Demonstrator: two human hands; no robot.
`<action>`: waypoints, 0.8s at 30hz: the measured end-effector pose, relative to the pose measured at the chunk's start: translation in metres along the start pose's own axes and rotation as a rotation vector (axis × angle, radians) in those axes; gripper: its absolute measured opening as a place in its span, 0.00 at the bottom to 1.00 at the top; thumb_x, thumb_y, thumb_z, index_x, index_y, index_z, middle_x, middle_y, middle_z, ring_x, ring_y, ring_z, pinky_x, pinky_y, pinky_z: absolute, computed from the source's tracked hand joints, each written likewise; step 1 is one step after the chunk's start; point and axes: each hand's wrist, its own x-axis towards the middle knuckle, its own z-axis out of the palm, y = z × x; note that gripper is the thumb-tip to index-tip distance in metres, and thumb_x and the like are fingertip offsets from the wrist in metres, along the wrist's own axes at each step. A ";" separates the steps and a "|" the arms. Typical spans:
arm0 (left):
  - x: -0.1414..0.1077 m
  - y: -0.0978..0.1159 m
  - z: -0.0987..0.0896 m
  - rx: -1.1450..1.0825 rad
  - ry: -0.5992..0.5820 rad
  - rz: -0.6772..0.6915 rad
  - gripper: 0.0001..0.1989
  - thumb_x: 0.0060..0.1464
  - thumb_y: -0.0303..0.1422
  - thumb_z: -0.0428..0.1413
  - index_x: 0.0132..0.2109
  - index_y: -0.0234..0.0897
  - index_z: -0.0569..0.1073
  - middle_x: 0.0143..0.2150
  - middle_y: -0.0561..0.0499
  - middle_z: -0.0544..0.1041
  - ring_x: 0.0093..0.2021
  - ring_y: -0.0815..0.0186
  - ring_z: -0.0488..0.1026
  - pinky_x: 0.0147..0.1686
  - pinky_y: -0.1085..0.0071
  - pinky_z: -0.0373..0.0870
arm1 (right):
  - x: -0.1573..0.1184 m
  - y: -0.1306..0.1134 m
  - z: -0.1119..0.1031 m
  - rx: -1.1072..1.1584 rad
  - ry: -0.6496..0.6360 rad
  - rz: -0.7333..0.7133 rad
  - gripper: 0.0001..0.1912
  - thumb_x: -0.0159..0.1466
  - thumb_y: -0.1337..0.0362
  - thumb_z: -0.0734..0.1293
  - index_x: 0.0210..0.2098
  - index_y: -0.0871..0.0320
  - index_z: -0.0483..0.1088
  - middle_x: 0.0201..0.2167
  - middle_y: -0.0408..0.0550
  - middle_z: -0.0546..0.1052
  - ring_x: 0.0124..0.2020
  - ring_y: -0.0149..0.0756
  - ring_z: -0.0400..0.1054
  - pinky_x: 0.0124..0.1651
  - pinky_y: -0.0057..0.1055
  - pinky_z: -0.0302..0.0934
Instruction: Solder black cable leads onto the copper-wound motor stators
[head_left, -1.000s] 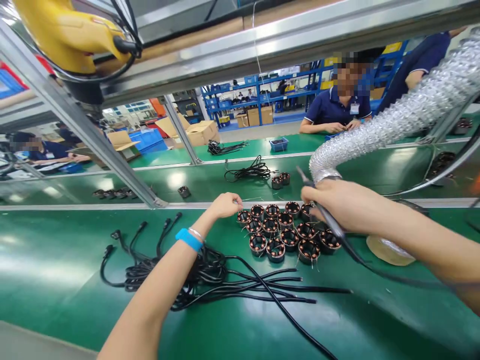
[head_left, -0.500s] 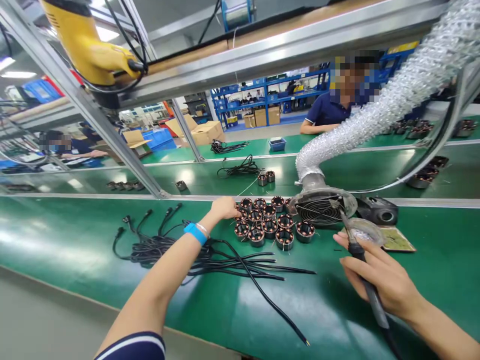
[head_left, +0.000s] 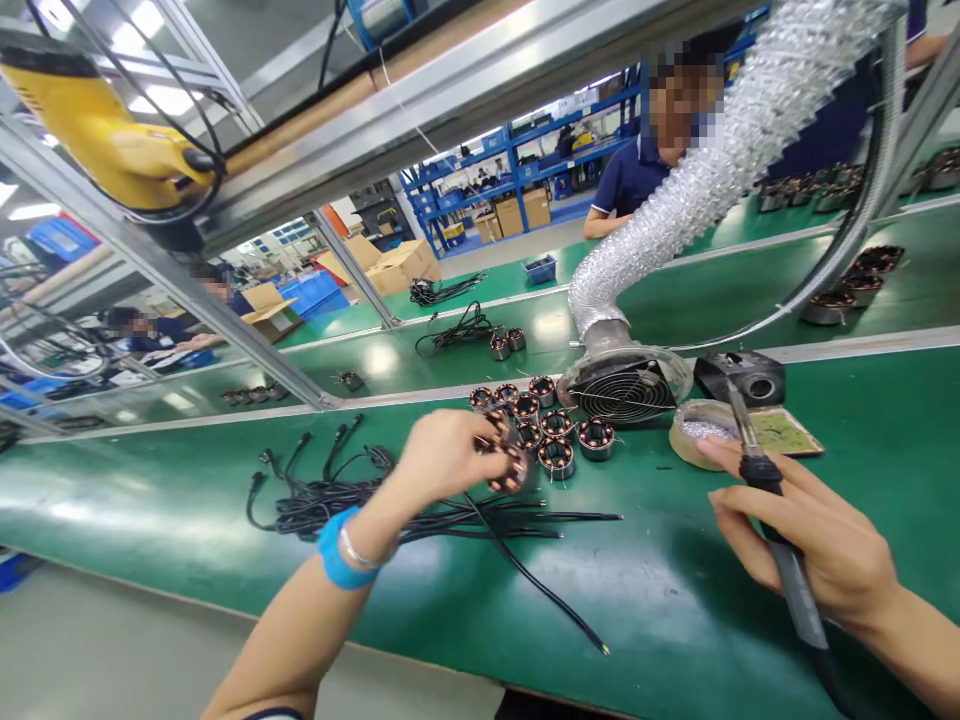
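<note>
Your left hand (head_left: 439,458): fingers gripping a black, copper-wound ring (head_left: 513,470). Your right hand (head_left: 832,545): fingers around a grey-black soldering iron (head_left: 796,595). Beyond, between them: round, mesh-faced hood (head_left: 626,388).

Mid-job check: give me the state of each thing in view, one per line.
Left hand: closed on a coil ring, blurred.
Right hand: gripping the soldering iron.
Soldering iron: held, tip forward; hot or cold, cannot tell.
Other coil rings: standing on the table, open ends up.
Black cables: loosely bundled, ends spread.
Fan: joined to the silver duct; running, cannot tell.
Round dish: uncovered.
</note>
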 end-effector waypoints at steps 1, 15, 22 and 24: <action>-0.003 0.021 0.011 -0.010 -0.016 0.090 0.09 0.49 0.41 0.59 0.32 0.44 0.81 0.32 0.51 0.82 0.33 0.60 0.77 0.28 0.70 0.61 | -0.001 -0.001 0.000 0.009 0.002 0.008 0.18 0.58 0.78 0.68 0.41 0.51 0.70 0.44 0.54 0.79 0.49 0.46 0.75 0.54 0.39 0.73; 0.006 0.105 0.075 -0.445 -0.048 0.360 0.13 0.56 0.40 0.59 0.46 0.43 0.80 0.39 0.51 0.83 0.36 0.62 0.77 0.36 0.70 0.68 | -0.026 -0.019 -0.005 0.024 0.010 0.125 0.11 0.59 0.73 0.67 0.41 0.58 0.67 0.32 0.48 0.80 0.29 0.36 0.76 0.33 0.30 0.72; -0.016 0.072 0.091 -0.580 -0.098 0.249 0.09 0.58 0.33 0.54 0.38 0.39 0.80 0.31 0.53 0.80 0.29 0.66 0.73 0.30 0.72 0.63 | -0.028 -0.043 0.004 0.173 -0.057 0.092 0.15 0.57 0.70 0.68 0.43 0.55 0.65 0.30 0.45 0.76 0.28 0.37 0.74 0.30 0.33 0.72; -0.022 0.070 0.093 -0.608 -0.070 0.271 0.10 0.59 0.32 0.53 0.40 0.39 0.80 0.34 0.52 0.81 0.31 0.66 0.75 0.32 0.72 0.65 | -0.033 -0.040 0.007 0.200 -0.063 0.114 0.16 0.57 0.72 0.68 0.44 0.53 0.66 0.32 0.47 0.78 0.29 0.38 0.76 0.30 0.34 0.74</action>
